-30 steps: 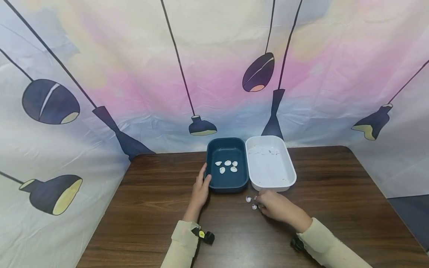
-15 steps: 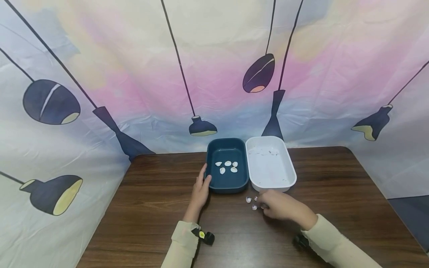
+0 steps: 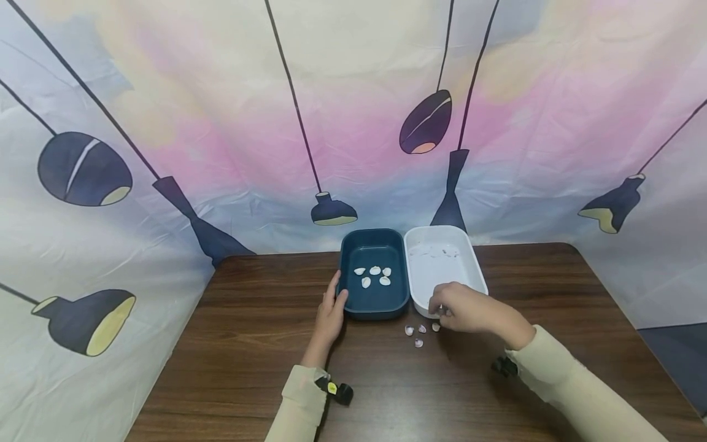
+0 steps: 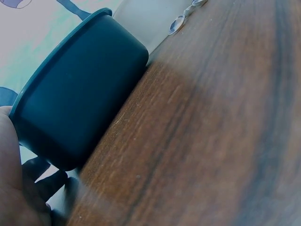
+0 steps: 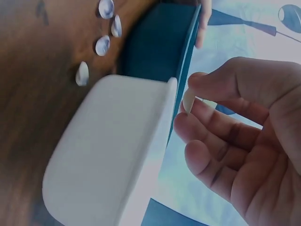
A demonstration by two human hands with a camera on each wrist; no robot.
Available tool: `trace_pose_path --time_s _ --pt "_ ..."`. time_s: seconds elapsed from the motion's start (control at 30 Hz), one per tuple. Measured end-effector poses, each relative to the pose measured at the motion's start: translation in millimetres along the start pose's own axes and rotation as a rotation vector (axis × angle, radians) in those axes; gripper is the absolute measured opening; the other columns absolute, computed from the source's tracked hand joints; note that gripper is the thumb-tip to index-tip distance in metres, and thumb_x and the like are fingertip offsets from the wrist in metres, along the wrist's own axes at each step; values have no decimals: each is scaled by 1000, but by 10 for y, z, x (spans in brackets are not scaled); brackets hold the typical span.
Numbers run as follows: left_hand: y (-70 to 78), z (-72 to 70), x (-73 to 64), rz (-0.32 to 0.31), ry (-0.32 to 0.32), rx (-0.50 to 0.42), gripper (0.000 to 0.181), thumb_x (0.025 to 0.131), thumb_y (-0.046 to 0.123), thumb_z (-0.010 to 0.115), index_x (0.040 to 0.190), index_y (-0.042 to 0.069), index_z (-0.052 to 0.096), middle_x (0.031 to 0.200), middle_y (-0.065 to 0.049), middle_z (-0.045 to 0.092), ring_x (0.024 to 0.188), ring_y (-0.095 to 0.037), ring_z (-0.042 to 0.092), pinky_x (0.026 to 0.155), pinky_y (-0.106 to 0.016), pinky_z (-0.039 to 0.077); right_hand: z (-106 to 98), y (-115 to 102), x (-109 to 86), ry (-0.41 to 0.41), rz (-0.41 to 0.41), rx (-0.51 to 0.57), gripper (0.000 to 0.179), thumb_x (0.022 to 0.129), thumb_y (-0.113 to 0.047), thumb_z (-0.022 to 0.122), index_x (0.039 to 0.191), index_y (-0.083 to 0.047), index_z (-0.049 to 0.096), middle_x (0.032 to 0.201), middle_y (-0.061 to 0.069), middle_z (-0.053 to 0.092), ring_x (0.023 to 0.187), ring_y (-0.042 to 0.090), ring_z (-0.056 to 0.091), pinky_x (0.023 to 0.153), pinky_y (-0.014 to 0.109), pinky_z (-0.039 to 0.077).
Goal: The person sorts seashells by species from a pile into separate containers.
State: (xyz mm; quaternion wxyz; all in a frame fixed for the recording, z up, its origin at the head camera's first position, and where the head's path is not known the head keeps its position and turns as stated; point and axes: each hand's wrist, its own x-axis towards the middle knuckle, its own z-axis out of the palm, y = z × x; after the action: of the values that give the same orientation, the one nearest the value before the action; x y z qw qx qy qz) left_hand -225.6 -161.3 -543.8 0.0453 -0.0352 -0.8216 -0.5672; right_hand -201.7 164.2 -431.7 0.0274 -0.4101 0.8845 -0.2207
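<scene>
My left hand [image 3: 329, 313] lies against the left wall of the dark teal tray [image 3: 378, 310], its fingers stretched along that side. In the left wrist view, the thumb is up at the tray's rim and fingertips show by its lower edge. Several small white shells [image 3: 385, 281] lie inside the teal tray. Held up by the rim of the white tray [image 5: 108, 136], a small pale shell [image 5: 188, 100] is pinched between the thumb and fingers of my right hand [image 3: 469, 310]. Several more shells [image 5: 103, 45] lie on the table in front of the trays.
Both trays stand side by side at the back of the brown wooden table [image 3: 248, 344]. Small dark specks dot the white tray's floor. Behind the table hangs a pastel cloth [image 3: 232, 123] printed with dark lamps.
From among the shells on the table, my right hand has risen to the front rim of the white tray with a shell pinched in it. My left hand has stayed put.
</scene>
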Motion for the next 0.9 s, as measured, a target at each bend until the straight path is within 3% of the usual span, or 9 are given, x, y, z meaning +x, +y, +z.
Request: trace_pose_path --time_s 0.27,0.63,0.73,0.9 --pt "0 -10 -6 5 -2 8 57 113 33 45 168 24 31 171 -12 31 158 -41 24 125 -68 7 -84 214 202 -25 60 -28 18 82 6 72 96 -1 81 89 5 74 81 18 67 76 38 58" --pt "4 -18 -5 -1 4 8 58 113 36 45 168 26 31 172 -11 30 158 -43 22 122 -73 13 32 594 489 -50 117 -22 18 84 11 67 93 0 78 89 8 75 82 20 65 80 44 57" --pt "4 -13 -6 -4 5 8 57 113 36 45 168 26 31 171 -11 31 158 -44 21 121 -73 13 67 679 554 -48 149 -27 21 85 14 67 92 -2 78 89 8 75 84 22 67 95 54 54" --pt "4 -3 -7 -5 4 6 57 113 35 45 168 26 31 171 -11 31 158 -43 20 122 -72 10 101 783 633 -52 206 -12 23 85 16 68 91 -3 79 92 7 77 92 28 70 117 70 30"
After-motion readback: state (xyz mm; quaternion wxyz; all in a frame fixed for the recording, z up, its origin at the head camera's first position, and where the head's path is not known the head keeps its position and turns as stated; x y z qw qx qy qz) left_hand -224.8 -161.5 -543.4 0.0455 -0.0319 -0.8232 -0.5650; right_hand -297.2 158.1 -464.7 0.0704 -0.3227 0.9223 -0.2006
